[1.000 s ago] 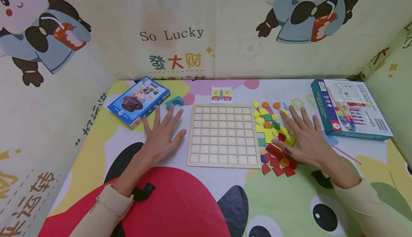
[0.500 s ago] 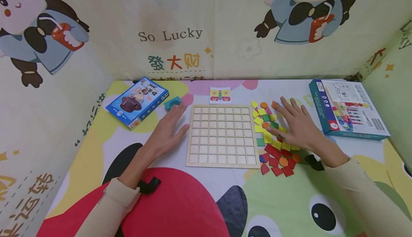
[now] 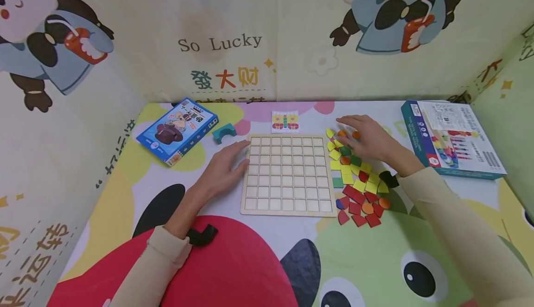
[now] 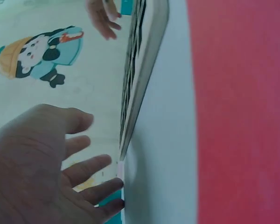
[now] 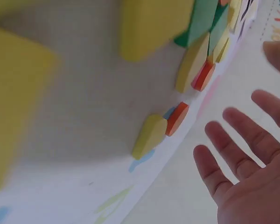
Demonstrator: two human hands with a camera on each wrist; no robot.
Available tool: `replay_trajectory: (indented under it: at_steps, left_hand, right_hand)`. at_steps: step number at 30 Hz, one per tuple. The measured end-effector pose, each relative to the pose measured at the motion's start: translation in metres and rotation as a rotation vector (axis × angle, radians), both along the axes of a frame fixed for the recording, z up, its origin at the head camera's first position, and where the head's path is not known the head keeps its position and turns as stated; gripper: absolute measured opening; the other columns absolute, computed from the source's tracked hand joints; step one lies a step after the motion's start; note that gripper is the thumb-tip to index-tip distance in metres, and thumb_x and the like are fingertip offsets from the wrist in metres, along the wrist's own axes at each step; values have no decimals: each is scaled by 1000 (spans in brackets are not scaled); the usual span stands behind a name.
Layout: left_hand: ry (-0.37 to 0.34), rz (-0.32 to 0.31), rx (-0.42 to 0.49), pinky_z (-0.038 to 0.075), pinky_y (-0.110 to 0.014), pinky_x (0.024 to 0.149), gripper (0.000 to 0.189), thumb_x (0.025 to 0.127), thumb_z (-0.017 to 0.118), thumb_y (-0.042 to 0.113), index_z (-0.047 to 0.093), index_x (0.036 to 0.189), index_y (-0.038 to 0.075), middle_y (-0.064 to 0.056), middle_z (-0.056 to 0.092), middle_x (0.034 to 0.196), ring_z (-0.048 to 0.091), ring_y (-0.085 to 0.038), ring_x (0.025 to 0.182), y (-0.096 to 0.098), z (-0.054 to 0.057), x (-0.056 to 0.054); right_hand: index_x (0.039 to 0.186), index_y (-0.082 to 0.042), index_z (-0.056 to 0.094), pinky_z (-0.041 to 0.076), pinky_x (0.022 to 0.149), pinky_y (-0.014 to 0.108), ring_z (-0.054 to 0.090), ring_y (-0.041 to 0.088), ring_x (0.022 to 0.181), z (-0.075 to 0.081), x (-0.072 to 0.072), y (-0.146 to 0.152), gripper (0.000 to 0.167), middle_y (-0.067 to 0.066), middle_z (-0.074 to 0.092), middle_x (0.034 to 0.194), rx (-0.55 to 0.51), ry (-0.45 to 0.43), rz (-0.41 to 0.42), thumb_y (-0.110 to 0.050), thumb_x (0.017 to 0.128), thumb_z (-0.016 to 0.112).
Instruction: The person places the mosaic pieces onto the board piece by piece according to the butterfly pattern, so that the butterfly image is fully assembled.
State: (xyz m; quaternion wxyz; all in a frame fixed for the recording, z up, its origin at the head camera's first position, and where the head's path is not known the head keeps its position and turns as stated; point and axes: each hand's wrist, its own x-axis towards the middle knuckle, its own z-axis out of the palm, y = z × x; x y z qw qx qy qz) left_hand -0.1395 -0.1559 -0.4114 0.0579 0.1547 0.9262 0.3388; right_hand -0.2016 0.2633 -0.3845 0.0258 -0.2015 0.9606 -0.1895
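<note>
A pale wooden grid board (image 3: 288, 214) lies flat in the middle of the table. My left hand (image 3: 221, 170) is at its left edge, fingers extended and holding nothing; whether they touch the board I cannot tell. Small coloured pieces lie loose to the right of the board, among them yellow squares (image 3: 346, 178), red pieces (image 3: 353, 195) and orange discs (image 3: 367, 208). Over the far end of this pile hovers my right hand (image 3: 369, 140), its fingers loosely extended with nothing in them. In the right wrist view those fingers are apart from the yellow piece (image 5: 150, 136) below.
Behind the board lies a butterfly pattern card (image 3: 285, 122). A blue box (image 3: 177, 131) and a teal arch-shaped block (image 3: 224, 132) are at the back left. A larger flat box (image 3: 463, 140) stands at the back right, near the printed wall.
My left hand has moved right, from beside the arch block to the board's left edge. My right hand has gone from the middle of the pieces to their far end.
</note>
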Motion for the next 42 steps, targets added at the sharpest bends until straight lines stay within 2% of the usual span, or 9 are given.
replay_trajectory:
  at_steps: [5,9,14,17,24,31,42]
  left_hand:
    - [-33,4,33,31,-56,131,61,106,62,32,44,163,22,-2,44,170,27,-29,165,-6,-7,-3]
    - [-43,-17,37,20,-54,136,61,105,63,31,46,162,19,-1,43,171,22,-26,167,-10,-12,-5]
    - [-15,-47,29,8,-56,137,60,104,64,28,47,161,16,-5,42,171,21,-28,167,-12,-15,-5]
    - [3,-55,7,4,-57,137,60,105,63,28,47,161,15,-4,41,172,19,-27,168,-13,-18,-6]
    - [67,-88,-142,5,-59,137,63,105,59,36,44,163,19,1,36,174,14,-27,169,-17,-24,-6]
    - [80,-111,-161,4,-58,137,64,105,58,40,43,164,21,3,35,175,12,-26,169,-19,-26,-8]
    - [101,-118,-188,5,-58,137,66,104,59,43,43,164,23,4,34,175,12,-27,169,-20,-25,-10]
  right_hand:
    - [145,-5,63,51,108,63,52,44,131,0,-19,-7,47,26,62,142,34,-19,25,-19,101,71]
    - [141,-5,67,55,102,58,56,39,120,-3,-30,-12,43,25,65,131,54,-58,33,-16,100,72]
    - [137,-7,71,58,94,51,58,34,109,-6,-37,-14,38,23,64,126,54,-85,57,-12,100,72]
    - [136,-7,72,58,91,49,57,33,110,-7,-40,-13,37,24,63,125,49,-101,74,-10,99,73]
    - [137,-9,72,61,92,50,54,38,118,-4,-41,-13,37,26,59,129,66,-150,95,-6,99,72]
    - [133,-9,74,60,91,50,54,37,116,-3,-42,-12,36,26,60,127,80,-132,126,-4,98,73]
    - [132,-6,71,61,96,52,54,37,119,-7,-45,-11,32,23,58,130,84,-157,62,-13,101,72]
